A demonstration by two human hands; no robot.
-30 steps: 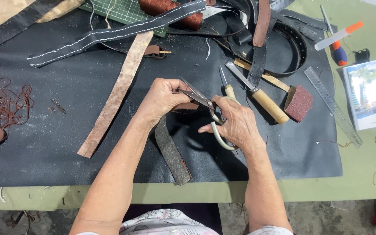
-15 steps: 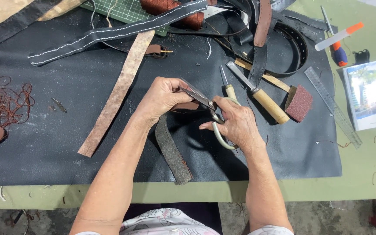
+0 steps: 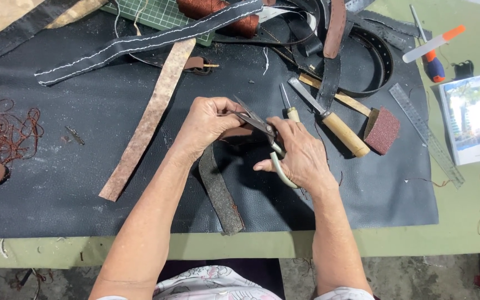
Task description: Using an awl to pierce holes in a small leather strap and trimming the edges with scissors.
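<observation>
Over the black leather sheet (image 3: 112, 166), the left hand (image 3: 209, 123) is pinching the dark leather strap (image 3: 218, 191) while the right hand (image 3: 301, 155), closed on scissors (image 3: 262, 133), is trimming its end, seemingly needing steady blade alignment.

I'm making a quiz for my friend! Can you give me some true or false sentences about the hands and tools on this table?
1. The right hand holds scissors. True.
2. The left hand is lying flat on the green table. False: it grips the end of a dark leather strap above the black leather sheet.
3. A sanding block lies right of the wooden-handled knife. True.
4. The clear ruler is in the left hand. False: it lies on the table, untouched, at the right.
</observation>
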